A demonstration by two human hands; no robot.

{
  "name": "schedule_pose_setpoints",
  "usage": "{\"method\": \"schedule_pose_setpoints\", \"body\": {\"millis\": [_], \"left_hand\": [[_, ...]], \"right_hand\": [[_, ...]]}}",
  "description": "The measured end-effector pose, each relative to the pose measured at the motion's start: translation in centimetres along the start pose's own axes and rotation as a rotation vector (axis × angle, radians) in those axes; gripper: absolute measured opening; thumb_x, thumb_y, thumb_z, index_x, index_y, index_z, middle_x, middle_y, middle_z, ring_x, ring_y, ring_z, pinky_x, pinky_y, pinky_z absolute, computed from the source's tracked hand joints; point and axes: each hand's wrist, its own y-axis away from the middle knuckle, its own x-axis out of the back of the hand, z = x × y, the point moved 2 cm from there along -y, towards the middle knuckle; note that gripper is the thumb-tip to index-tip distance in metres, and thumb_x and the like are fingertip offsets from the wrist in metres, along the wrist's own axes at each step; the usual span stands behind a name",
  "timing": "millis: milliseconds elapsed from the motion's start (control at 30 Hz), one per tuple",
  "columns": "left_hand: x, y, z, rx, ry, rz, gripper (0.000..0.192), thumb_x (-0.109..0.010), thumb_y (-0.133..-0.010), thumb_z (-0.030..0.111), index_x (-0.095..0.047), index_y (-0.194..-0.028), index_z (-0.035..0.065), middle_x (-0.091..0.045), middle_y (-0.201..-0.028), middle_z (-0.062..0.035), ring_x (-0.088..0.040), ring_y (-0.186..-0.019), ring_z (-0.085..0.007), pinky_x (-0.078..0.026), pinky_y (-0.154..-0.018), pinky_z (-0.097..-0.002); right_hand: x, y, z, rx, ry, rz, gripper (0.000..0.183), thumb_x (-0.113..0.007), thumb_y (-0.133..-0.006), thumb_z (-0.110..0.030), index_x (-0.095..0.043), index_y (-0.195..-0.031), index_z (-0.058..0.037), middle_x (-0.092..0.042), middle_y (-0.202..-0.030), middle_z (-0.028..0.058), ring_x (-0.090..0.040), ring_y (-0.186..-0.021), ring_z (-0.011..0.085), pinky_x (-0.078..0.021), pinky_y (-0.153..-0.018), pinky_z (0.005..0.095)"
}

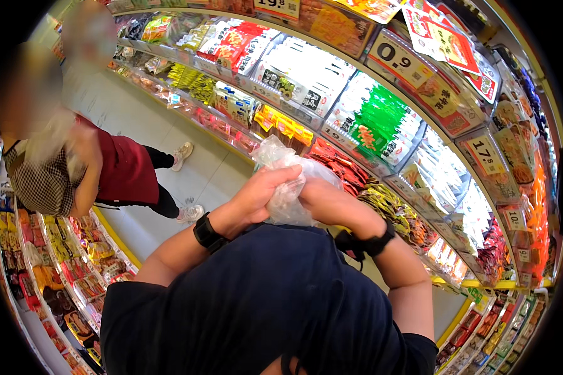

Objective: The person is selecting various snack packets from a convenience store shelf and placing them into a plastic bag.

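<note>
A crumpled clear plastic bag is bunched up in front of my chest. My left hand grips it from the left, thumb laid over the top. On the other side my right hand presses against the bag with curled fingers, and the plastic hides the fingertips. More of the film spreads above and beyond both hands. Whether anything lies inside the bag cannot be made out.
Ahead and to the right curve tiered bins of packaged snacks with price cards. More snack shelves stand at lower left. A person in a maroon apron stands in the aisle to my left, holding translucent plastic.
</note>
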Motion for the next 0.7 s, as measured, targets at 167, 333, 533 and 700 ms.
{"method": "schedule_pose_setpoints", "body": {"millis": [167, 333, 533, 700], "left_hand": [[-1.2, 0.1, -0.3, 0.012, -0.080, 0.037, 0.024, -0.051, -0.086, 0.016, -0.053, -0.104, 0.0010, -0.059, -0.096, -0.0090, -0.059, -0.082, -0.0159, -0.049, -0.073, -0.0301], [-0.1, 0.1, -1.2, 0.011, -0.050, 0.089, 0.021, -0.052, -0.085, 0.013, -0.054, -0.102, 0.0008, -0.060, -0.092, -0.0081, -0.060, -0.080, -0.0157, -0.049, -0.071, -0.0299], [-0.4, -0.2, -0.8, -0.004, 0.002, 0.028, 0.019, -0.052, -0.085, 0.012, -0.054, -0.101, 0.0006, -0.060, -0.091, -0.0085, -0.060, -0.080, -0.0163, -0.049, -0.071, -0.0301], [0.4, -0.4, -0.8, -0.021, 0.017, 0.022, 0.018, -0.052, -0.085, 0.012, -0.055, -0.099, 0.0014, -0.061, -0.089, -0.0077, -0.060, -0.078, -0.0150, -0.049, -0.069, -0.0296]], "right_hand": [[-4.1, -3.0, 3.2, -0.009, -0.486, 0.171, 0.027, -0.049, -0.082, -0.010, -0.053, -0.109, -0.0027, -0.057, -0.104, 0.0104, -0.055, -0.091, 0.0202, -0.0430, -0.079, 0.0303], [-5.9, -3.4, 4.2, -0.081, -1.023, 0.187, 0.027, -0.048, -0.084, -0.012, -0.052, -0.109, -0.0030, -0.056, -0.103, 0.0085, -0.054, -0.091, 0.0178, -0.0433, -0.078, 0.0284], [-7.0, -3.9, 4.7, -0.140, -1.362, 0.224, 0.026, -0.047, -0.086, -0.015, -0.051, -0.109, -0.0034, -0.055, -0.102, 0.0062, -0.053, -0.091, 0.0148, -0.0436, -0.077, 0.0260], [-7.8, -4.9, 5.1, -0.156, -1.496, 0.217, 0.026, -0.045, -0.088, -0.017, -0.050, -0.109, -0.0037, -0.054, -0.101, 0.0043, -0.052, -0.091, 0.0124, -0.0439, -0.076, 0.0241]]}}
